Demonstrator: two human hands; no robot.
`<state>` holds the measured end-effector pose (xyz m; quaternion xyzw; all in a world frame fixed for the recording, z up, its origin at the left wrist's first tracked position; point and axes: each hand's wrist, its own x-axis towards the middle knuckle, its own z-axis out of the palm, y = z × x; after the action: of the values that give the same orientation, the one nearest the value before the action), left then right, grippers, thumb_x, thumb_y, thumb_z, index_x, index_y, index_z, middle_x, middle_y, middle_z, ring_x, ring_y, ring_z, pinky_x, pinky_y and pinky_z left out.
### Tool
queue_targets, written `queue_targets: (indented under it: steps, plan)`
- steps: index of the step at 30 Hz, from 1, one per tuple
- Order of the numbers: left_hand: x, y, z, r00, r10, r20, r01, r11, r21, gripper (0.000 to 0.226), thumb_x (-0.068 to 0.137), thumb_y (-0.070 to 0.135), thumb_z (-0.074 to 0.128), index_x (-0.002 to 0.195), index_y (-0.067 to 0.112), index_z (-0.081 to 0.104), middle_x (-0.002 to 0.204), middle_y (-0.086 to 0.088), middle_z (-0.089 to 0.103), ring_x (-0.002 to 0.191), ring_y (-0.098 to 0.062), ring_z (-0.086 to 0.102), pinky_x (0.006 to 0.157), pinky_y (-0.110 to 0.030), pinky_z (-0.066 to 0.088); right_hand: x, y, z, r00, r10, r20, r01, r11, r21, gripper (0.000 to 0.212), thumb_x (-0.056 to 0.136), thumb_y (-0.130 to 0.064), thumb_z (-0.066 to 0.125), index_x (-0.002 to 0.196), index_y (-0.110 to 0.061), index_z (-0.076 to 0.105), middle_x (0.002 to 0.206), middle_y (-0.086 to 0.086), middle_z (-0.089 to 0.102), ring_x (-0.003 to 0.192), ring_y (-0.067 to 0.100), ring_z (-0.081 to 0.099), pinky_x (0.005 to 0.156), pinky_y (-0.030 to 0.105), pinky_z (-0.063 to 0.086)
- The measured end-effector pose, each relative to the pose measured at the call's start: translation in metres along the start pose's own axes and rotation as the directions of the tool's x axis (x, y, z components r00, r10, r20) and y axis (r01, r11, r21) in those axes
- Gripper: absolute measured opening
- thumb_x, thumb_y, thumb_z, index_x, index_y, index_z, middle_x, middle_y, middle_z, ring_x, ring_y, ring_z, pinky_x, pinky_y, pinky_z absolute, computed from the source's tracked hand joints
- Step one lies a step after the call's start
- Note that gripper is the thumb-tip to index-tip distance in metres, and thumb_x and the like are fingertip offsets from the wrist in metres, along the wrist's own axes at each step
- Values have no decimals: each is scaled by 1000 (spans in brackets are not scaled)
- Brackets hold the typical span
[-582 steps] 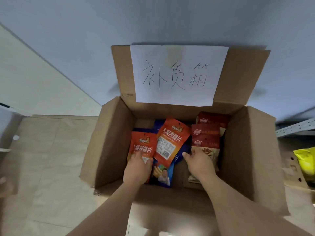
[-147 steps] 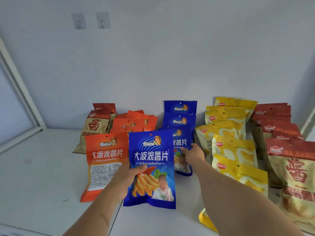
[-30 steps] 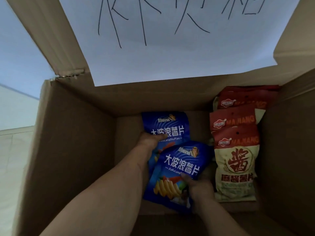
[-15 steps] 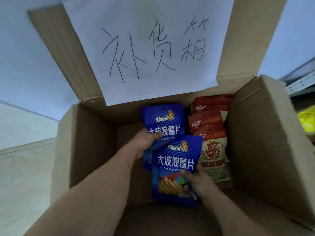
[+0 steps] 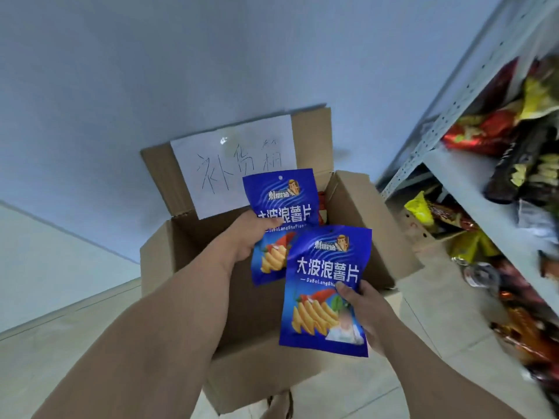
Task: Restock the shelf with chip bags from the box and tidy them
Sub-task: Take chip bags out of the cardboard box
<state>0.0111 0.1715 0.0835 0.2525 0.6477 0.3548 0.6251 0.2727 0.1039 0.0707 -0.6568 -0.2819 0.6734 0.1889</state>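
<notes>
- The left hand (image 5: pixel 251 234) grips a blue chip bag (image 5: pixel 279 201) above the open cardboard box (image 5: pixel 360 225).
- The right hand (image 5: pixel 364 313) pinches a second blue chip bag (image 5: pixel 326 285), nearer the camera, overlapping the first.
- The shelf (image 5: pixel 472 189) stands right, packed with blurred snack bags.

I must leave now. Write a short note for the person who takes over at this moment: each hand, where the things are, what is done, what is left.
Left hand: grips one blue bag above the open box.
Right hand: grips a second blue bag, nearer the camera, overlapping the first.
Box: on the floor by the wall, paper label on its raised flap; something red shows inside behind the upper bag, the rest is hidden.
Shelf: on the right, already holding many snack bags, blurred.
Done: both blue bags lifted out.
Left: carry them to the shelf, set them in place, tidy, check the box for more.
</notes>
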Motion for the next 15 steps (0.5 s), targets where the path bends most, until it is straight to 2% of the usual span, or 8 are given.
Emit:
queue_targets:
  steps: [3,5,8,11,12,15]
  plan:
    - [-49,28,28,996,78,33,-79,997,19,23,94,12,71,116,9,65,107,-12,77,87,-22,75,68,-33,61,-52,6,-33,999,-53,-6,53,998,15,27,92,-27,70,114,-14,62,101,11,77,91,34,75,86,55,58]
    - [-81,43,51,990,132,49,-134,990,39,17,93,11,72,109,13,66,99,-8,78,80,-18,76,62,-30,62,-87,11,-58,994,-103,-19,104,994,24,21,94,-25,68,112,-14,63,100,10,78,90,34,75,87,54,58]
    - [-127,58,94,978,202,55,-207,972,108,19,92,9,72,108,15,63,109,-11,76,86,-21,75,68,-31,61,-143,21,-100,981,-186,-64,188,982,33,18,96,-26,66,110,-15,64,97,7,78,88,30,76,87,52,59]
    - [-171,69,142,961,256,103,-270,951,153,22,94,6,67,112,15,58,103,-7,75,84,-19,74,63,-28,59,-190,31,-139,961,-252,-115,258,966,36,19,95,-28,66,109,-16,64,97,5,78,88,27,76,85,47,60]
    - [-184,73,157,954,274,124,-292,942,166,24,94,5,67,113,15,58,104,-7,74,86,-20,74,67,-30,60,-203,35,-150,955,-268,-129,275,961,38,20,95,-30,67,109,-17,64,98,5,78,88,27,76,84,46,60]
    - [-216,85,199,925,329,189,-362,914,184,28,91,4,70,116,12,60,115,-15,74,102,-32,73,90,-47,60,-239,38,-179,936,-313,-159,326,943,62,23,95,-31,67,111,-16,64,99,5,78,89,26,76,87,48,60]
